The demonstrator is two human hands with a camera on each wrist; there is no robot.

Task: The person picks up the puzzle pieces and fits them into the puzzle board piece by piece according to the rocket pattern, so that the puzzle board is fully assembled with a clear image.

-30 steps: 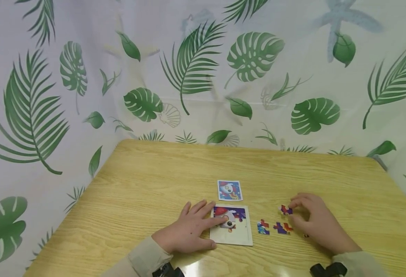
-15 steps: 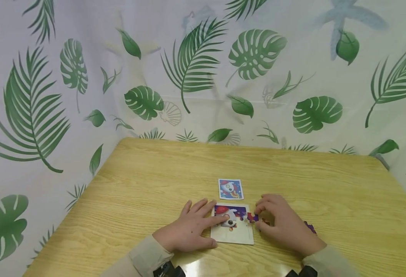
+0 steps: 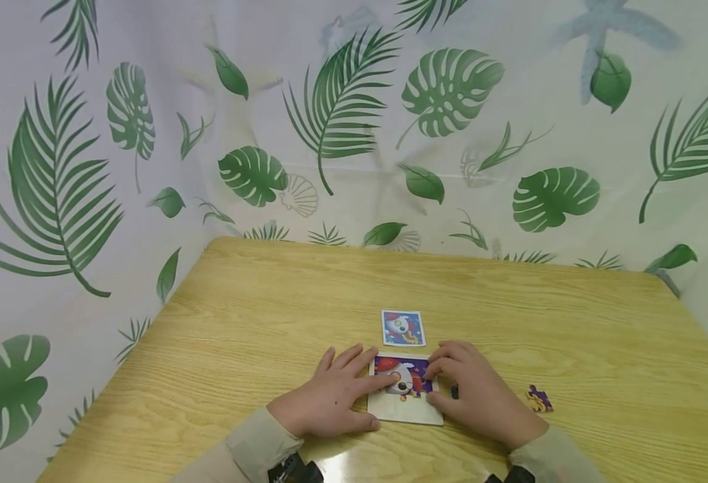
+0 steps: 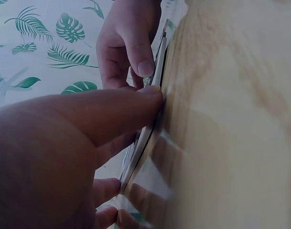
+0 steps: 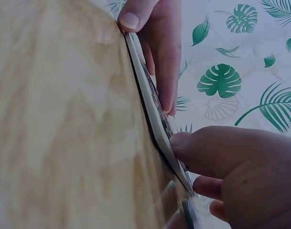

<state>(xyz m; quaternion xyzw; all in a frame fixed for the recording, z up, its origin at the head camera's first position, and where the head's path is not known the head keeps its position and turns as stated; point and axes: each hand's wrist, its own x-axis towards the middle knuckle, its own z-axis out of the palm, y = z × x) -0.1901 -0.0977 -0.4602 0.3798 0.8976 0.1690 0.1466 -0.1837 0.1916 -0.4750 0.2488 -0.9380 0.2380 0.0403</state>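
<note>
A small jigsaw puzzle tray (image 3: 405,411) lies on the wooden table, its upper half filled with a picture of a white animal's head in a red hat on purple. My left hand (image 3: 332,400) lies spread over the tray's left side, index finger straight on the picture and thumb at the lower left edge. At the tray's right edge, thumb and fingers of my right hand (image 3: 477,394) pinch a purple jigsaw piece (image 3: 429,386) lying against the assembled part. In the right wrist view, the thumb touches the tray's edge (image 5: 146,98). Bare cream board shows below the picture.
A small picture card (image 3: 403,329) with the same animal lies just behind the tray. To the right of my right hand is a loose purple and orange piece (image 3: 538,398). Another dark piece (image 3: 454,392) peeks out beneath that hand. A leaf-print curtain (image 3: 354,134) hangs behind the table.
My right hand has picked up a red and purple piece on the right and carried it left to the tray's right edge beside the picture. The left hand has stayed in place.
</note>
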